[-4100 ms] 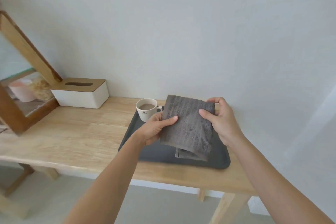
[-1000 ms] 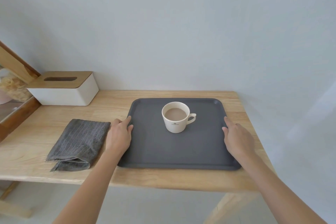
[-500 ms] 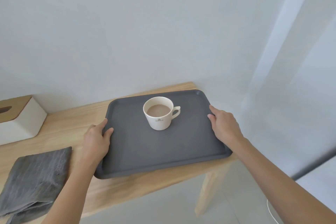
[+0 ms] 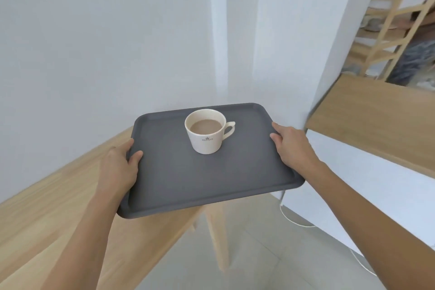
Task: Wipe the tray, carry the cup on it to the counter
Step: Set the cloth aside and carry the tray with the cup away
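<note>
A dark grey tray is held in the air, partly past the right end of the wooden table. My left hand grips its left rim and my right hand grips its right rim. A cream cup filled with a milky brown drink stands upright on the far half of the tray, handle pointing right. A wood-topped counter with a white front lies to the right.
A white wall and pillar stand behind the tray. Light wooden chairs show past the counter at the upper right. A white cable trails on the tiled floor below the counter. A table leg stands under the tray.
The tray with the cup has come up off the table and moved right toward the counter. My view has swung right; the grey cloth and tissue box have left the view.
</note>
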The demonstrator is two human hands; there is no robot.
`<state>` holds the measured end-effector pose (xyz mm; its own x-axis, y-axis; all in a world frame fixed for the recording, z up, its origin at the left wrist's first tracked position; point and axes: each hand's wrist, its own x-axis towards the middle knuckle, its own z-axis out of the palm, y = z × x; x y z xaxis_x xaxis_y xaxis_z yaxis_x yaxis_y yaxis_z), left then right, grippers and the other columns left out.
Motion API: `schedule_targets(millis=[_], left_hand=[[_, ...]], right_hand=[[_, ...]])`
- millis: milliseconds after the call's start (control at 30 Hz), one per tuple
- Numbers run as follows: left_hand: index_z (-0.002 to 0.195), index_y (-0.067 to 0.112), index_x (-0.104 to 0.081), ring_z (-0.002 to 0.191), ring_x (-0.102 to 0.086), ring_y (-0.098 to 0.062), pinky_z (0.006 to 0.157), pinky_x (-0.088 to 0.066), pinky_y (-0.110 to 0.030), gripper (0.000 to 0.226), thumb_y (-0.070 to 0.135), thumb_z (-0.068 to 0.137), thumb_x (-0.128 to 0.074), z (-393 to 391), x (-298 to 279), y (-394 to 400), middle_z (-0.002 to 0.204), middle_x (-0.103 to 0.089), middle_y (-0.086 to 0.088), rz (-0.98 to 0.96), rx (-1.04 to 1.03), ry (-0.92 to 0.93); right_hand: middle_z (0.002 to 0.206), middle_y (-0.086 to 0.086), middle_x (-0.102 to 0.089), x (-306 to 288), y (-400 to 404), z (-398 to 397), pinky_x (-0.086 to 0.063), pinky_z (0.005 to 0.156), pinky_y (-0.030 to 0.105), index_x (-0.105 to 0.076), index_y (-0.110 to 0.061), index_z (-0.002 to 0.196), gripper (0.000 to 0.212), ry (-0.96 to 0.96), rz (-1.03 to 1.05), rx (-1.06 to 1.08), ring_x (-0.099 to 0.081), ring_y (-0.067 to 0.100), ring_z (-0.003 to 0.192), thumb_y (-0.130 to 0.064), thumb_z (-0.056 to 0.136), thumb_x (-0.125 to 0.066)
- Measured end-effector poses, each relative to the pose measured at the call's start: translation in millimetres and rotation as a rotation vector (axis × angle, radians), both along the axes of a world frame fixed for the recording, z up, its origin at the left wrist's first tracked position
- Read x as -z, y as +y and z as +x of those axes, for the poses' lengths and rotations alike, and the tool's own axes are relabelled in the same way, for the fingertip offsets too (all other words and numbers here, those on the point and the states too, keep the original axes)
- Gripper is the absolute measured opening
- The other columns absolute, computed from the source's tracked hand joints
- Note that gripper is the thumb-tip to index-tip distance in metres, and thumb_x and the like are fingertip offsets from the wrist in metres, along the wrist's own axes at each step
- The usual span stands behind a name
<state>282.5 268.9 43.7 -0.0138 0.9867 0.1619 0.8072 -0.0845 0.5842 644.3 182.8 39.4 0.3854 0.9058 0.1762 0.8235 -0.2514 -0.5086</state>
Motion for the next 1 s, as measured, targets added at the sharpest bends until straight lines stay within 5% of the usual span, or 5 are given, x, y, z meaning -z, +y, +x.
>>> schedule_targets(millis=[367,867,1000], left_hand=[[0.141,0.014,-0.046,0.118,-0.054,-0.035,0.1,-0.039,-0.042,0.048,0.024,0.095,-0.052,250,17,33,0.124,-0.061,-0.018,-0.004,0.372,0.004],[0.14,0.016,-0.047,0.101,-0.055,-0.034,0.085,-0.037,-0.033,0.045,0.022,0.096,-0.05,586,57,16,0.104,-0.058,-0.02,-0.011,0.718,-0.069],[0.14,0.013,-0.047,0.111,-0.055,-0.037,0.092,-0.043,-0.042,0.046,0.023,0.096,-0.051,661,80,26,0.117,-0.061,-0.021,-0.041,0.793,-0.071]], right_hand=[[0.131,0.014,-0.059,12,-96,201,-0.043,0.098,0.043,-0.044,-0.012,0.139,0.042,0.098,0.017,0.353,-0.052,0.034,0.12,-0.022,0.099,-0.04],[0.109,0.018,-0.068,31,-197,448,-0.051,0.081,0.045,-0.046,-0.016,0.138,0.04,0.036,-0.043,0.712,-0.06,0.04,0.1,-0.023,0.099,-0.04],[0.107,0.02,-0.068,49,-207,498,-0.051,0.081,0.045,-0.045,-0.016,0.139,0.041,0.041,-0.059,0.784,-0.061,0.041,0.098,-0.023,0.099,-0.039]])
